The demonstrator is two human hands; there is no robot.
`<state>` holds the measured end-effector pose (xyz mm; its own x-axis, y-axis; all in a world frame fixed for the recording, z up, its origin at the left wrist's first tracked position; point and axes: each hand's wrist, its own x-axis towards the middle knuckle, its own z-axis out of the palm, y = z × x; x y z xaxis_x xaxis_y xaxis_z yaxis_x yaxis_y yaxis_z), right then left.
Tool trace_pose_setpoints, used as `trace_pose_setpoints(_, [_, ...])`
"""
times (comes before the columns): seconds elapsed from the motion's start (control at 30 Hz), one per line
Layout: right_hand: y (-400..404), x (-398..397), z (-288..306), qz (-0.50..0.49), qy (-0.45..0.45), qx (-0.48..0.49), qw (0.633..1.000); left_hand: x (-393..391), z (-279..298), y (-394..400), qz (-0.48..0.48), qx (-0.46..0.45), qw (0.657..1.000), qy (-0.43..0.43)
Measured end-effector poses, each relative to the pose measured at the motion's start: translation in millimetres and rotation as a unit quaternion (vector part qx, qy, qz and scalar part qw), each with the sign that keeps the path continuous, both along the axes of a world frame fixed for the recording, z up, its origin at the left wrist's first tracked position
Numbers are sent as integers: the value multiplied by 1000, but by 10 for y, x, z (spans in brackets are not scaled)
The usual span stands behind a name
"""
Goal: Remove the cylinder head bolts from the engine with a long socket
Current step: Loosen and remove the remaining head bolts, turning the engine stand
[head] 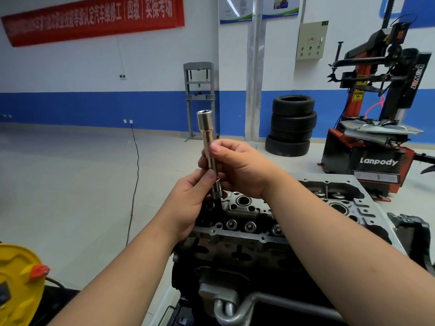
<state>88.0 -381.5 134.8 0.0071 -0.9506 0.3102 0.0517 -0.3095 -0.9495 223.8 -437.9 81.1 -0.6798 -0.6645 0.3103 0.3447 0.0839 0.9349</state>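
Observation:
A long chrome socket (207, 135) stands upright above the engine's cylinder head (249, 222), its wide open end pointing up. My right hand (240, 170) pinches the socket's shaft near the middle. My left hand (188, 203) grips the lower part, where a dark bolt shank (217, 203) with a washer sticks out of the socket's bottom end. The bolt's tip hangs just above the near left end of the cylinder head. Round valve spring caps and bore openings show on the head's top.
A tyre changer (376, 128) stands at the right and a stack of tyres (292, 125) behind the engine. A grey press frame (200, 97) is at the wall. A yellow reel (16, 278) sits at the lower left; a black cable (135, 170) crosses the floor.

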Motion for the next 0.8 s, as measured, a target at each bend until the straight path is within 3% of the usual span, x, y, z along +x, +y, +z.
trace_pose_setpoints(0.13, [24, 1, 11, 25, 0, 17, 1000, 25, 0, -26, -35, 31, 999, 7])
trace_pose_setpoints(0.4, [8, 24, 0, 1, -11, -10, 1000, -65, -6, 4, 73, -46, 996, -23])
trace_pose_setpoints(0.6, [55, -1, 34, 20, 14, 28, 999, 27, -27, -51, -16, 27, 999, 11])
trace_pose_setpoints(0.8, [10, 33, 4, 4, -1, 8, 1000, -20, -7, -25, 31, 16, 999, 14])
